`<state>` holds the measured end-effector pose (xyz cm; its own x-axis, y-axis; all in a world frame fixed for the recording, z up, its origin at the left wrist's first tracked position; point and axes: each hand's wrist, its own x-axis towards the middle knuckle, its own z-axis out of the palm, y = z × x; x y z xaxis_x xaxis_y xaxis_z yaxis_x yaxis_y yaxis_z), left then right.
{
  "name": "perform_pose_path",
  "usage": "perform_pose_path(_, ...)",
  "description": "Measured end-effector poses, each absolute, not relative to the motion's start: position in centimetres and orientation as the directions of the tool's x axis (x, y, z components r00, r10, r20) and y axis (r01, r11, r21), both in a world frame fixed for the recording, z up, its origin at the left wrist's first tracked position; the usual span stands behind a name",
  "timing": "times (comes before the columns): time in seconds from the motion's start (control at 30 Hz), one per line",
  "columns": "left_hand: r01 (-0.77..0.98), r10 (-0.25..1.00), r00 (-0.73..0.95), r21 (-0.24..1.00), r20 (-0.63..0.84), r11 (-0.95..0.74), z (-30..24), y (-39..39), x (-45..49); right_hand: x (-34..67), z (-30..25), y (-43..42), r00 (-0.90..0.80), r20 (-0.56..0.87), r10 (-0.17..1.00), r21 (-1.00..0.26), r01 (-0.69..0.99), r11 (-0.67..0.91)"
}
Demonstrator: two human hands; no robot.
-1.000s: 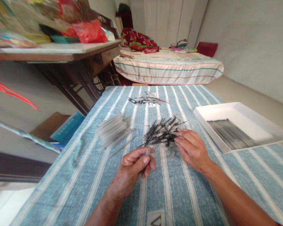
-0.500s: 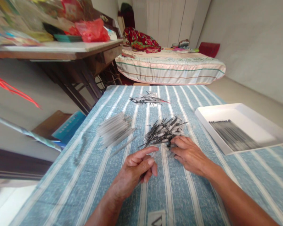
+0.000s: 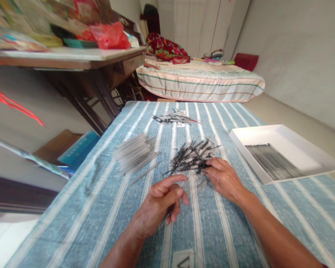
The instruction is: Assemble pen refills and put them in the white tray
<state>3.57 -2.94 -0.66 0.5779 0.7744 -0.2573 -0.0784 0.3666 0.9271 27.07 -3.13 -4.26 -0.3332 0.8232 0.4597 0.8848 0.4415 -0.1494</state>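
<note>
Nearest, the left hand (image 3: 160, 203) loosely pinches a pale tube (image 3: 183, 183). The right hand (image 3: 225, 179) — nearer the pile of slim dark and pale pieces (image 3: 192, 154) — touches its near right edge (any grip is hidden). The pile lies ahead, between both hands, many pieces slanting away rightward.

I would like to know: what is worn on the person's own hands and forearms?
The left hand and right hand show no gloves, rings or watch. Both forearms look bare. A dark scrap at the bottom right may be a sleeve; too little shows.
</note>
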Motion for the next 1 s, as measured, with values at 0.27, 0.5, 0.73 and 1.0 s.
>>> perform_pose_path(0.27, 0.019, 0.738, 0.606, 0.932, -0.298, 0.361, -0.7, -3.2, 4.1, 24.1, -3.9, -2.1, -0.411, 0.449, 0.793, 0.029, 0.894, 0.447)
perform_pose_path(0.5, 0.024, 0.74, 0.605, 0.936, -0.293, 0.351, -1.0, -3.1, 3.9, 23.4, -3.2, -2.6, -0.36, 0.541, 0.76, -0.083, 0.876, 0.474)
perform_pose_path(0.73, 0.02, 0.733, 0.617, 0.937, -0.286, 0.35, -1.0, -3.1, 4.0, 22.9, -1.8, -4.4, -0.013, 0.447, 0.895, -0.831, 0.364, 0.42)
perform_pose_path(1.0, 0.029, 0.741, 0.615, 0.946, -0.27, 0.321, -1.2, -3.1, 4.1, 22.3, -2.5, -5.0, 0.076, 0.022, 0.997, -0.984, -0.175, 0.035)
